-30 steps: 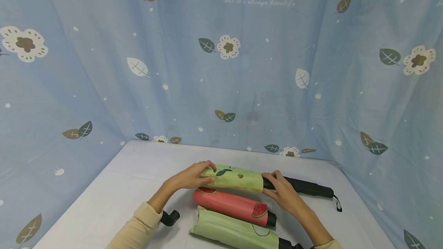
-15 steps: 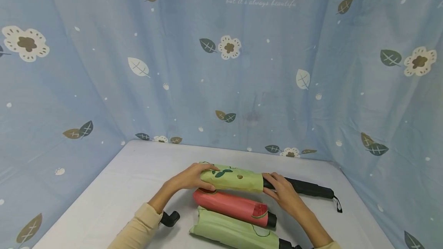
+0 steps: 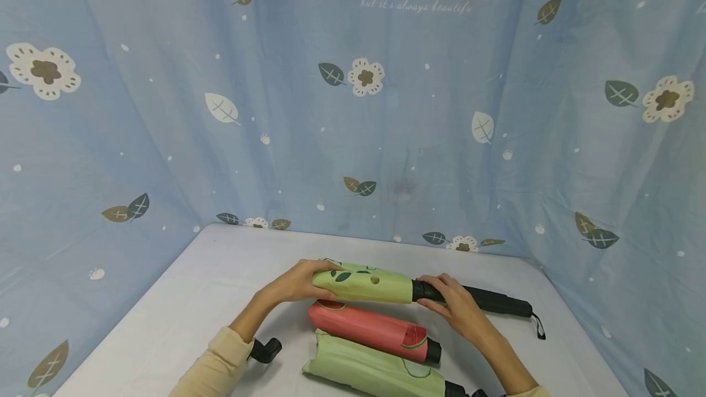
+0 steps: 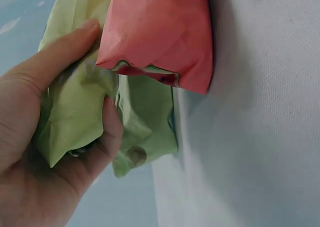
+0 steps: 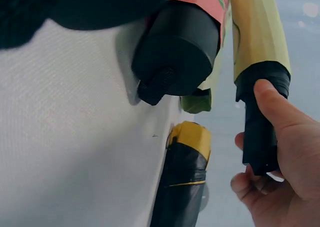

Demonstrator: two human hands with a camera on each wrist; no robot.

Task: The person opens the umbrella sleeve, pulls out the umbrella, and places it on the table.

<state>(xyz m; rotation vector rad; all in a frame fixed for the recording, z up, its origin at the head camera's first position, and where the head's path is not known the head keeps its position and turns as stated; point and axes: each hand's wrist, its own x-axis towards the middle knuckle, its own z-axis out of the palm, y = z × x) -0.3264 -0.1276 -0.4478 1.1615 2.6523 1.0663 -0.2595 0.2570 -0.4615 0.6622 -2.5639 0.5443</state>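
Both hands hold a folded yellow-green umbrella (image 3: 361, 285) with leaf prints, lengthwise above the white table. My left hand (image 3: 293, 282) grips its cloth end, thumb on one side and fingers curled round the other in the left wrist view. At the other end my right hand (image 3: 456, 308) holds the black handle (image 5: 260, 129), its thumb lying along it in the right wrist view. Just in front lies a folded red umbrella (image 3: 369, 327) with watermelon prints. Green cloth (image 4: 145, 122) of another folded umbrella shows beyond the held one in the left wrist view.
A light green folded umbrella (image 3: 369, 361) lies nearest the front. A black folded umbrella (image 3: 499, 301) with a wrist strap lies behind my right hand; its yellow end (image 5: 192, 139) shows in the right wrist view. A blue patterned curtain (image 3: 419, 139) encloses the white table (image 3: 242, 250).
The yellow-green umbrella has shifted slightly left with my left hand, and more of its black handle shows beside my right hand. The other umbrellas have stayed put.
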